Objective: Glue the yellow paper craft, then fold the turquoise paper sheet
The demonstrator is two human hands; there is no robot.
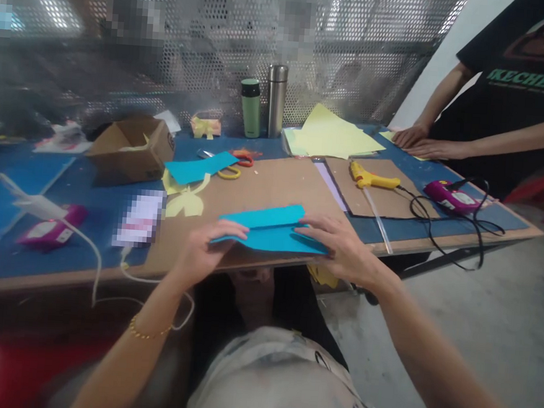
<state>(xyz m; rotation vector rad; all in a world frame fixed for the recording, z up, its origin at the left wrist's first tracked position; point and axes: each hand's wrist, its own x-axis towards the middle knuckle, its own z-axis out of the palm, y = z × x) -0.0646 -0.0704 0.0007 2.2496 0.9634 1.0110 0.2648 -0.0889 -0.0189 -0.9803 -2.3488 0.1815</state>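
A sheet of blue paper, with its far part folded over toward me, lies at the near edge of a brown cardboard sheet. My left hand grips its left end, thumb below and fingers on top. At the right end, my right hand has the paper between thumb and fingers. Beyond my left hand are a yellow paper cutout and another blue paper piece. That piece partly covers scissors with yellow handles.
A yellow glue gun rests on cardboard at right, its black cord looping near a purple device. A phone with a white cable lies left. Behind stand a cardboard box, a green bottle and a steel flask. A co-worker's hands press yellow paper.
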